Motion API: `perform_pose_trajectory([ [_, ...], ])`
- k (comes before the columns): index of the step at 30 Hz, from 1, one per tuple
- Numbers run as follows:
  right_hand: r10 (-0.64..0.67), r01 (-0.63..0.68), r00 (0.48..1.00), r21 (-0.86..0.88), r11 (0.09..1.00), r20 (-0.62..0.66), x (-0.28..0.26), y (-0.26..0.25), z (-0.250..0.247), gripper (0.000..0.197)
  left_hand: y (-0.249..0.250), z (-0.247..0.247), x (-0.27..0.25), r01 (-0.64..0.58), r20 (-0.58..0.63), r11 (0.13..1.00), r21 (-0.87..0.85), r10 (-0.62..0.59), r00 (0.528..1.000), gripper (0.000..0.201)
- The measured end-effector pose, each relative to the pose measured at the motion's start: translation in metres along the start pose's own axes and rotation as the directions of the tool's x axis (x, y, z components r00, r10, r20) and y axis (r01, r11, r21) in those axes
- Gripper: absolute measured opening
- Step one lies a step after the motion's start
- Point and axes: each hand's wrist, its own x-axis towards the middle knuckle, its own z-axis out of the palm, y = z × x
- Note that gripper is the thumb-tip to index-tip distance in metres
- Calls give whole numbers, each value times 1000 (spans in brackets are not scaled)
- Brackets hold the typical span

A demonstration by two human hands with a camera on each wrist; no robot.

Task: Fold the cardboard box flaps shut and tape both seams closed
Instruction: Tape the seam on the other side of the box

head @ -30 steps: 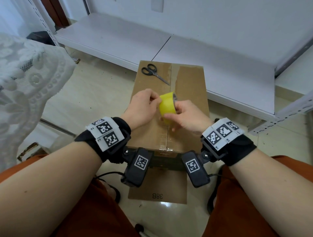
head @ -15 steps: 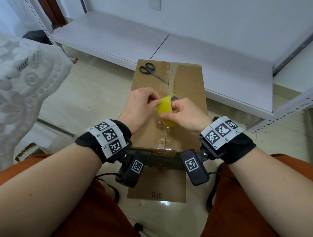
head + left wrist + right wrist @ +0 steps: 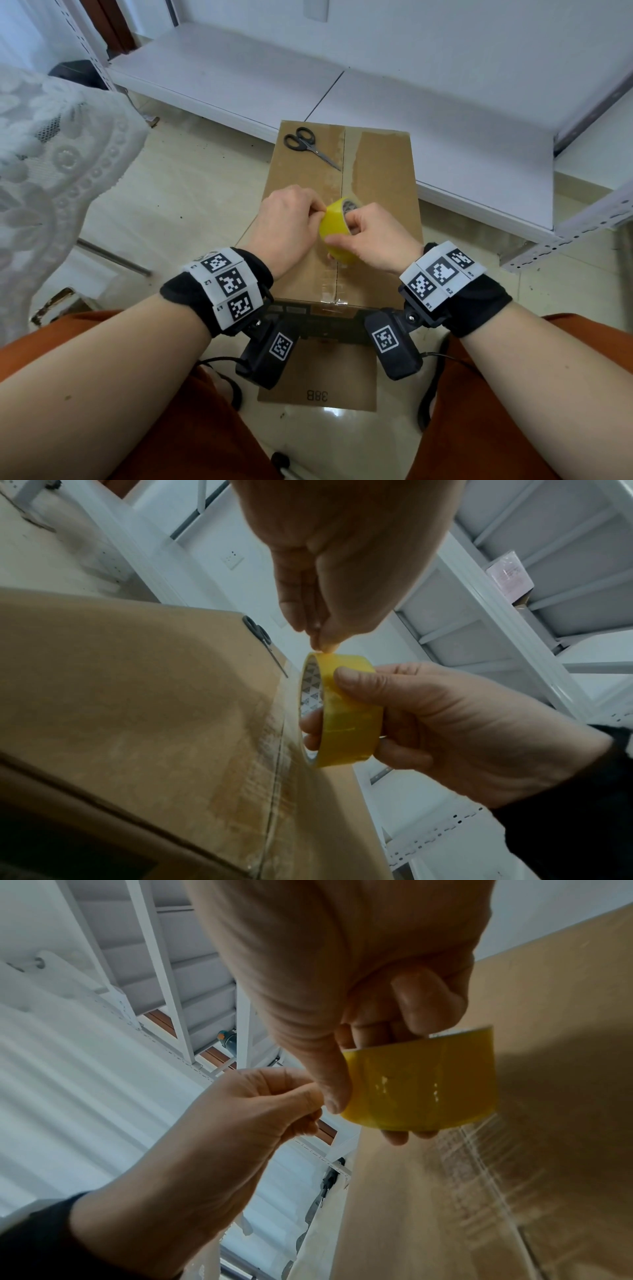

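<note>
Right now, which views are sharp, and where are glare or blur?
Head view: sharp, edges bent by the wide lens, glare on the floor. Left wrist view: tape roll clear, cardboard box soft. Right wrist view: box surface smeared, small highlights on the roll.

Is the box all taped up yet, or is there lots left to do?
Partly. The flaps of the cardboard box are folded flat, and clear tape already shines along its middle seam. Right now the right hand holds the yellow tape roll while the left hand pinches at its loose end. Still left: pulling a strip, sticking it down, and cutting it with the scissors lying on the box.
</note>
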Motion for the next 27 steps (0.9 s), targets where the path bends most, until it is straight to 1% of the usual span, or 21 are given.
perform_pose_trajectory([
  [4, 17, -16, 1000, -32, 999, 23, 4, 2, 0, 39, 1, 4, -4, -27, -27, 999, 22, 28, 999, 10],
  [7, 27, -26, 999, -55, 998, 25, 5, 2, 0, 41, 1, 5, -5, -25, -18, 1000, 16, 26, 1000, 8],
  [9, 26, -25, 999, -68, 997, 19, 5, 1, -1, 41, 1, 6, -4, 22, -5, 999, -29, -22, 1000, 7],
  [12, 11, -11, 1000, -93, 996, 3, 4, 0, -2, 42, -2, 7, 0, 145, 54, 978, -149, -138, 989, 8],
  [16, -29, 28, 1000, -122, 992, -7, 0, -1, -2, 41, -3, 6, 3, 192, 99, 948, -253, -173, 980, 5],
  [18, -48, 47, 999, -91, 995, -16, -1, -1, -2, 41, -4, 8, 4, 198, 69, 940, -277, -186, 980, 5],
  [20, -51, 48, 998, -92, 995, -30, -1, -3, -2, 40, -5, 10, 5, 149, -26, 954, -260, -161, 987, 5],
  [21, -52, 48, 998, -94, 994, -33, -1, -4, -2, 37, -5, 11, 5, 107, -67, 964, -242, -126, 990, 6],
  [22, -58, 55, 998, -88, 995, -37, -2, -5, -2, 35, -4, 12, 4, 65, -82, 971, -229, -86, 993, 7],
  [25, -72, 69, 997, -86, 994, -34, -4, -8, -2, 33, -2, 11, 0, -30, -58, 981, -193, 19, 998, 7],
  [27, -69, 67, 997, -99, 993, -19, -5, -9, -2, 34, 0, 11, -3, -56, -55, 986, -157, 48, 997, 9],
])
